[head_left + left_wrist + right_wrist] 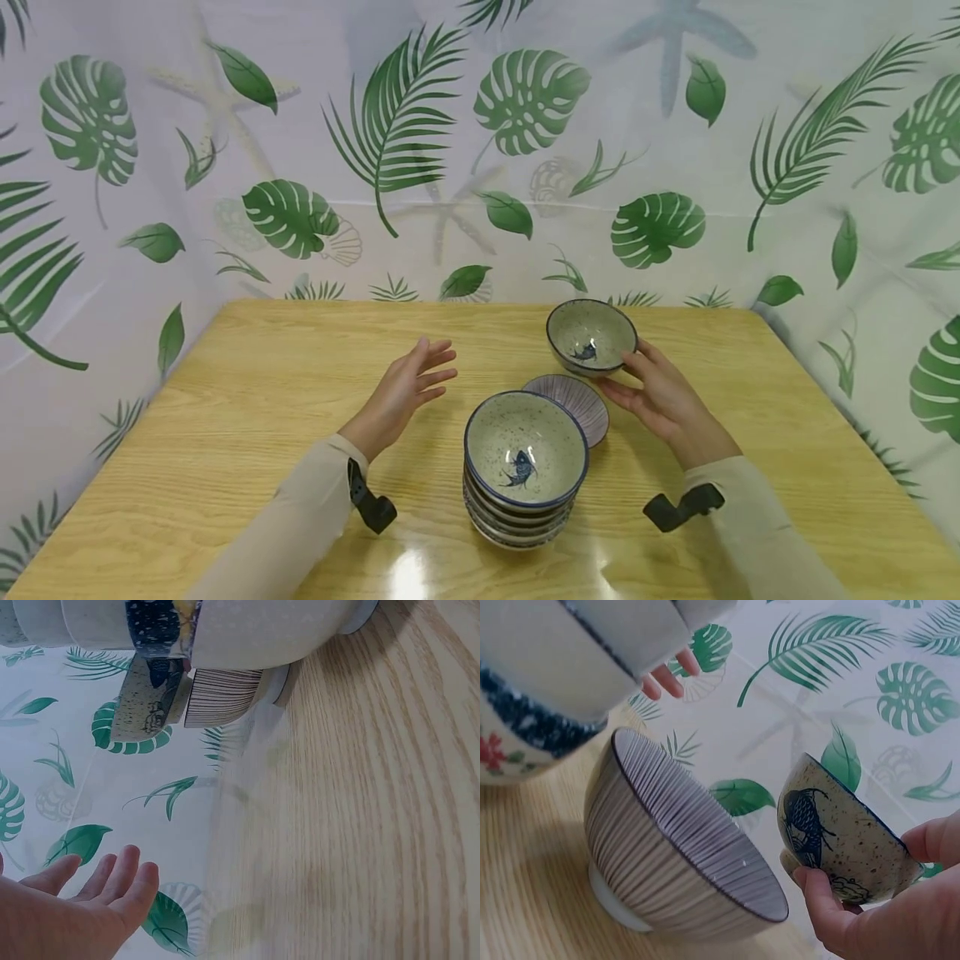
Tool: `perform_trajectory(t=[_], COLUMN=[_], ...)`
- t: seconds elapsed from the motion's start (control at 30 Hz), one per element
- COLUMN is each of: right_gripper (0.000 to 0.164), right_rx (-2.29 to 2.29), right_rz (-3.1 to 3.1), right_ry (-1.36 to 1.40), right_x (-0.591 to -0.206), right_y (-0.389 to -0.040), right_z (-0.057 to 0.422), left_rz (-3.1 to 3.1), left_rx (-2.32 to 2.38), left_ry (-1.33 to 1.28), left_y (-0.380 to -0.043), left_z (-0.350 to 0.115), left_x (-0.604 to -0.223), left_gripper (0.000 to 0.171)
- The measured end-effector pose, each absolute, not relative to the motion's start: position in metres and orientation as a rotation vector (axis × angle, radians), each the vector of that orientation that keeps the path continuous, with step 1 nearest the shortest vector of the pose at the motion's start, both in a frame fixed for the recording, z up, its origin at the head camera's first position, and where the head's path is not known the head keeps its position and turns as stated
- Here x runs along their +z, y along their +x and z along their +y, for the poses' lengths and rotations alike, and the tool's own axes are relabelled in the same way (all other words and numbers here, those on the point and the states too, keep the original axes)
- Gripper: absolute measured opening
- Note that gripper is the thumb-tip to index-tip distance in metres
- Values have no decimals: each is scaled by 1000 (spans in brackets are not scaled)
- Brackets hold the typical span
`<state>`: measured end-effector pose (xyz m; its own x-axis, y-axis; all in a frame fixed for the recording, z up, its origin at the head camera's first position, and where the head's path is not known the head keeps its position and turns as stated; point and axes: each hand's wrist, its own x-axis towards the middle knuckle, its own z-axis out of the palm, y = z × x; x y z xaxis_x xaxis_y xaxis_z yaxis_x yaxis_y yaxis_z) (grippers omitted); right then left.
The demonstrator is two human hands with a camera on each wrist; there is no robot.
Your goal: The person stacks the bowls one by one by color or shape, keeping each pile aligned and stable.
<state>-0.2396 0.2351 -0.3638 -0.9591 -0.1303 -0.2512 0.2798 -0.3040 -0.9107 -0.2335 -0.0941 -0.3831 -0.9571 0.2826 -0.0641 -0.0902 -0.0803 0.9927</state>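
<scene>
My right hand (663, 400) grips a small speckled bowl (591, 335) with a blue rim and a blue fish, thumb at the rim and fingers beneath its side. In the right wrist view that bowl (840, 832) is tilted and held up beside a purple-striped bowl (675, 847). The striped bowl (581, 404) stands on the table behind a stack of bowls (525, 454), whose top one is speckled with a fish inside. My left hand (401, 392) hovers left of the stack, fingers spread and holding nothing.
The wooden table (300, 375) reaches back to a white cloth (450, 167) printed with green leaves, which also hangs at both sides. Patterned outer walls of stacked bowls (540, 712) show close up in the right wrist view.
</scene>
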Motion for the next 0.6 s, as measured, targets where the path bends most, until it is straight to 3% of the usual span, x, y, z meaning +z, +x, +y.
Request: perform_trajectory(t=[0.17,0.6], right_gripper=[61,57], right_rx=[-2345,-2312], right_rz=[1664,1648], right_ry=[133,41], right_x=[-357,-339], right_y=[-236,-228], right_z=[227,205], left_rz=[1928,1844], left_rx=[2124,2159], left_ry=[232,315], left_y=[-235,-237], left_z=[-92,-79], left_x=[-383,-376], left_gripper=[69,71])
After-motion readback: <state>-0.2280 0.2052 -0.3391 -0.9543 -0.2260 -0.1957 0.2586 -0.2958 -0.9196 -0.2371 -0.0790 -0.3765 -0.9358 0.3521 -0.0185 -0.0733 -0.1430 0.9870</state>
